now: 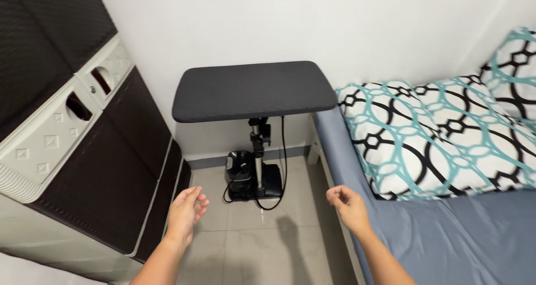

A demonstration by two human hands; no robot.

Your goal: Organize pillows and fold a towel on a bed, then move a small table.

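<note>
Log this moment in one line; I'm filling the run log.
left hand: open, empty | right hand: loosely curled, empty | ahead: dark board on stand | right: bed

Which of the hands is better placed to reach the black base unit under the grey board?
Left, probably: the left hand hangs open nearer the base unit; the right hand hovers by the bed edge.

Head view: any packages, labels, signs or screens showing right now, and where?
None in view: no package, label, sign or screen.
Nearest candidate: black steamer base, on the floor under the dark grey board; no label can be made out on it.
</note>
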